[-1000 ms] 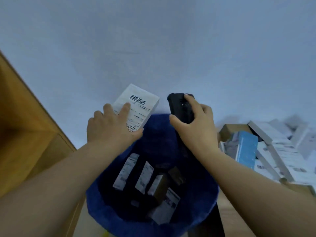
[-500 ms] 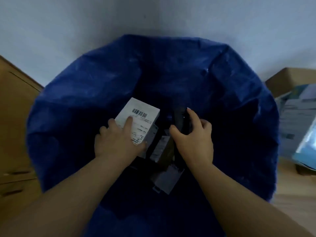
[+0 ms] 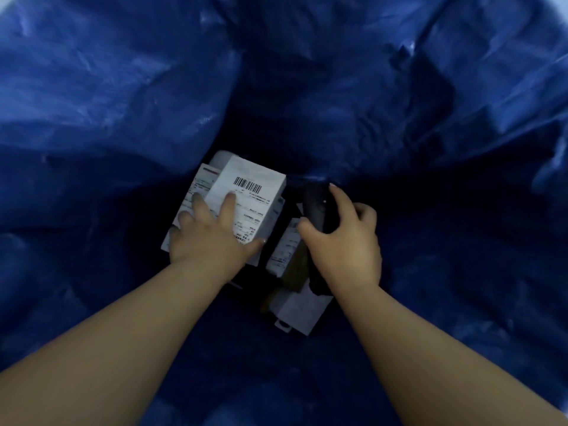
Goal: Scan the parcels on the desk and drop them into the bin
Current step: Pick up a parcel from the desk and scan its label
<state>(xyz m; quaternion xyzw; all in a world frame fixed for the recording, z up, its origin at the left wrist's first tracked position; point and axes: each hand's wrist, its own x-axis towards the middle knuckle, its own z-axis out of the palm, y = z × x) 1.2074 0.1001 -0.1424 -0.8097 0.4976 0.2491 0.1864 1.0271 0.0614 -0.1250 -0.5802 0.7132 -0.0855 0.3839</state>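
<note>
Both of my arms reach deep into the bin, whose blue liner [image 3: 123,96] fills the whole view. My left hand [image 3: 212,238] holds a white parcel [image 3: 255,192] with a barcode label, fingers on its top face and thumb along its right edge. The parcel is low over other parcels at the bottom. My right hand [image 3: 347,241] grips a black handheld scanner [image 3: 316,207], its head pointing away from me. Whether the white parcel touches the ones below it cannot be told.
Several labelled parcels lie at the bin's dark bottom: one to the left under the held box [image 3: 199,189], one between my hands [image 3: 285,247], and one nearer to me [image 3: 301,309]. The crumpled liner walls rise on every side.
My view and both hands have gone down from above the bin's rim to its bottom. The wall, the cabinet and the desk pile have left the view. The parcel stays in my left hand.
</note>
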